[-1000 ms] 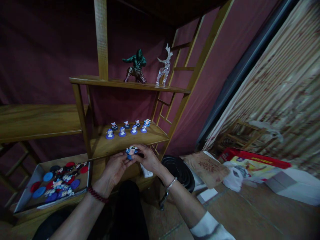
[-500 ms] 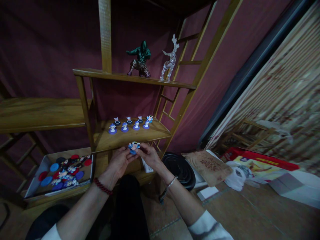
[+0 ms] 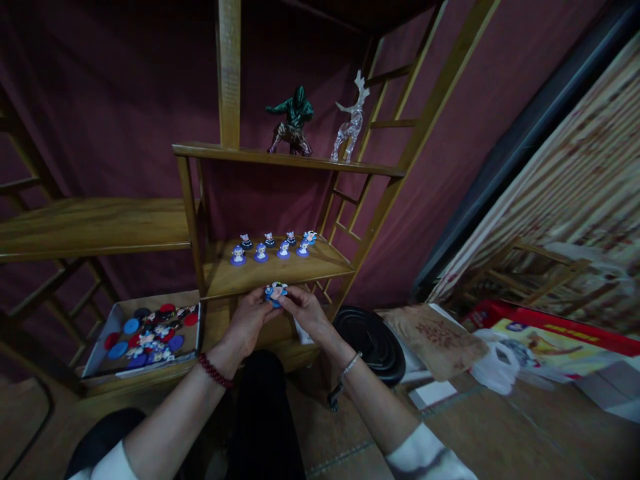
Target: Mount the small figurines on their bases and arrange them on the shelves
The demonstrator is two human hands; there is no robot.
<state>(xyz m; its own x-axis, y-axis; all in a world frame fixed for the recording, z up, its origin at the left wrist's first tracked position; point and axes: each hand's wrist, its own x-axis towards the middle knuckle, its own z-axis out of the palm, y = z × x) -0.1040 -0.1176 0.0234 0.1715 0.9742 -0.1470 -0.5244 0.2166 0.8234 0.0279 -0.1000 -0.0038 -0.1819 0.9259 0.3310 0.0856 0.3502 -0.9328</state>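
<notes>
1. A cardboard tray (image 3: pixel 100 343) holds blue, red and dark discs among small figurines.
2. The left hand (image 3: pixel 245 327) grasps a small blue-based figurine (image 3: pixel 276 293) from its left side.
3. The right hand (image 3: pixel 306 317) pinches that same figurine from the right, holding it just in front of a wooden shelf (image 3: pixel 280 277).
4. Matching figurines (image 3: pixel 270 250) stand in rows on that shelf.
5. A round black dish (image 3: pixel 373 340) sits right of the hands.
</notes>
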